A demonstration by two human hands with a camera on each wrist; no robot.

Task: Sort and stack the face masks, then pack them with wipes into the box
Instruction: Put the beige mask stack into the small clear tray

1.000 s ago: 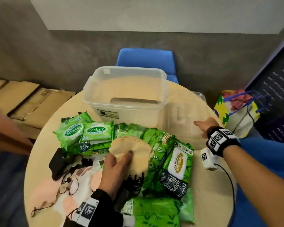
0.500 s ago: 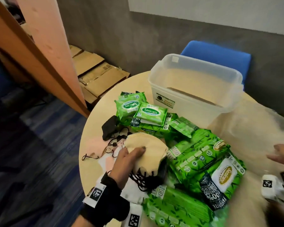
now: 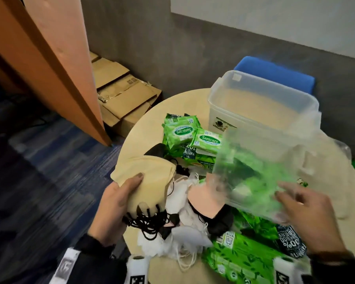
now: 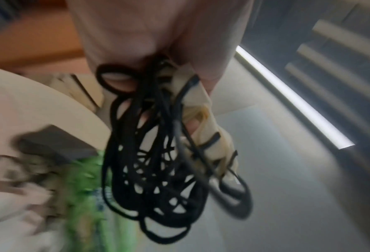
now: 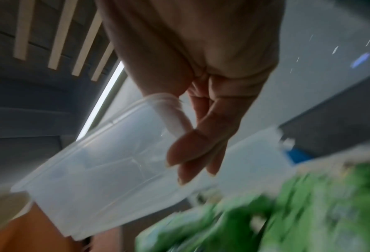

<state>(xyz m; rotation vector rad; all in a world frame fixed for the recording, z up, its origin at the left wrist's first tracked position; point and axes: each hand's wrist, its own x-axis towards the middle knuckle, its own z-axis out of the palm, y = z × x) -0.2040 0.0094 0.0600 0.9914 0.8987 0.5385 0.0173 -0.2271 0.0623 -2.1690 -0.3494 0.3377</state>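
My left hand (image 3: 129,193) grips a stack of beige face masks (image 3: 150,177) above the table's left edge, their black ear loops (image 3: 148,222) hanging in a tangle (image 4: 158,162). My right hand (image 3: 289,203) pinches the rim of the clear plastic lid (image 3: 264,171) between thumb and fingers (image 5: 192,153), holding it tilted over the green wipes. The open clear box (image 3: 262,105) stands at the table's far side. Small Sanicare wipe packs (image 3: 182,132) lie left of it; large green packs (image 3: 244,261) lie near me. Loose white, pink and black masks (image 3: 195,203) are piled between my hands.
The round beige table (image 3: 152,119) is small and crowded. A blue chair (image 3: 275,74) stands behind the box. Flattened cardboard boxes (image 3: 121,95) lie on the floor at the left, beside a slanted wooden panel (image 3: 55,64). Blue carpet lies below.
My right hand has picked the clear lid up from the table's right side and carried it leftward over the wipes. My left hand has lifted the beige masks. My view has swung left.
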